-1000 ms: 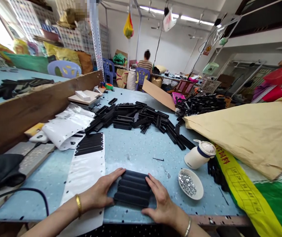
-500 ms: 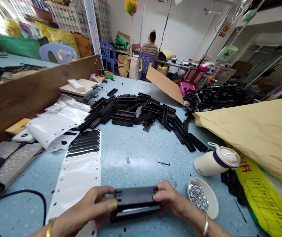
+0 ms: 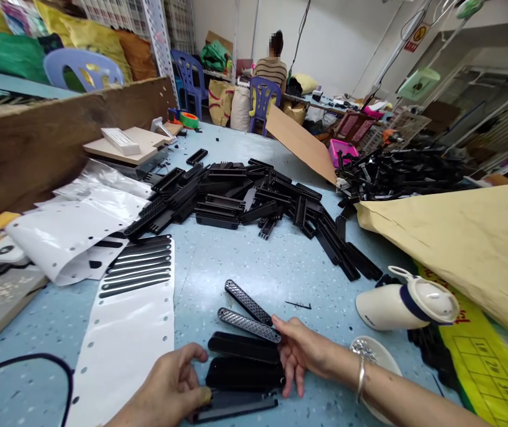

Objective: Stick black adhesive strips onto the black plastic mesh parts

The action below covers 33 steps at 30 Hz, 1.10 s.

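Several long, narrow black plastic pieces lie side by side on the table before me. Two at the far side, such as the patterned strip (image 3: 248,324), show a crosshatched face with rounded ends; the middle smooth piece (image 3: 243,373) is plain and dark. My left hand (image 3: 171,382) is at their left ends, its yellow-tipped thumb on the nearest black piece (image 3: 240,406) and its other fingers curled. At the right ends is my right hand (image 3: 298,350), fingers apart, thumb by the patterned strips and fingertips beside the smooth ones.
Beyond lies a heap of black pieces (image 3: 236,196). A white sheet (image 3: 122,344) with black strips is at left. On the right are a dish (image 3: 387,356) of small metal parts, a cream bottle (image 3: 382,305) and brown paper (image 3: 458,231). A person (image 3: 270,71) sits far back.
The black pieces, stacked between both hands before, are now spread apart on the table, patterned strips showing. My right hand's fingers have opened. The view has shifted slightly.
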Tool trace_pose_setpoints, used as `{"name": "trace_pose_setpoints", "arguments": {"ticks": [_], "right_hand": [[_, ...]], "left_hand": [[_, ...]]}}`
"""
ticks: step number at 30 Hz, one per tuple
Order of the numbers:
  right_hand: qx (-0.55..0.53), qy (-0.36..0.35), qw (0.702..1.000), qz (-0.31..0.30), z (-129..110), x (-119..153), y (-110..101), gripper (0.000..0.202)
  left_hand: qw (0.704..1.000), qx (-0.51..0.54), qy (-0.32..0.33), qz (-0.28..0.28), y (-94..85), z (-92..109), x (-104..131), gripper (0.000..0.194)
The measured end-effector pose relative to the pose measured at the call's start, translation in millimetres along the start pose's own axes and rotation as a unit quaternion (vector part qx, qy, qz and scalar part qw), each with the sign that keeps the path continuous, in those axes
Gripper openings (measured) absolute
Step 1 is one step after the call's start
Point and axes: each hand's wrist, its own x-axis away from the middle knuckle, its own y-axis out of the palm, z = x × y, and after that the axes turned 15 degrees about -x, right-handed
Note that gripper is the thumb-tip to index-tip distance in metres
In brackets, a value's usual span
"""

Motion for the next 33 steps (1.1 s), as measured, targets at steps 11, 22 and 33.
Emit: {"name": "trace_pose_setpoints", "arguments": {"ticks": [11, 22, 33], "right_hand": [[-0.016, -0.153, 0.985, 0.08, 24, 19, 13, 0.046], [0.158, -0.098, 0.963, 0.194, 16, 2, 20, 0.045], [0.074, -0.216, 0.952, 0.206, 42, 17, 4, 0.059]], "left_hand": [[0.99, 0.108, 0.057, 0.069, 2.3, -14, -4, 0.037], [0.991, -0.039, 0.106, 0.07, 6.4, -6, 4, 0.026], [0.965, -0.185, 0.159, 0.097, -6.4, 5, -3, 0.033]]}}
